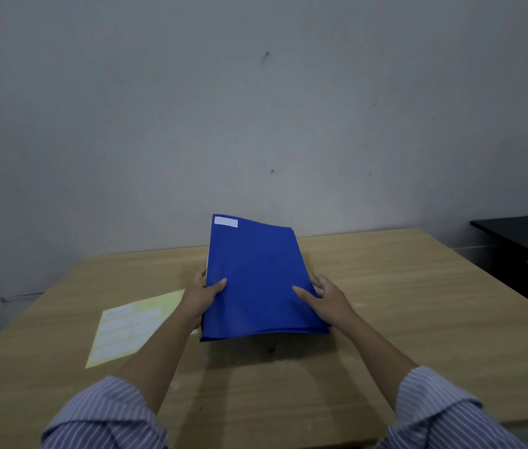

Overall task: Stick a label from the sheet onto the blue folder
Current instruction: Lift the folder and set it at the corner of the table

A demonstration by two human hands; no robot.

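Blue folder (pixel 256 280) held tilted above the wooden table (pixel 402 286), a white label (pixel 225 222) on its far left corner | my left hand (pixel 199 296) grips its left edge, thumb on the cover | my right hand (pixel 324 298) clasps the right edge | label sheet (pixel 126 325) lies flat, left of it.

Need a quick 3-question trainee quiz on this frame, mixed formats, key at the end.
1. True or false: a white label is on the blue folder.
2. Which hands grip the folder? A) left hand only B) right hand only C) both
3. Fill in: the label sheet lies on the table to the folder's ____.

Key: 1 true; 2 C; 3 left.
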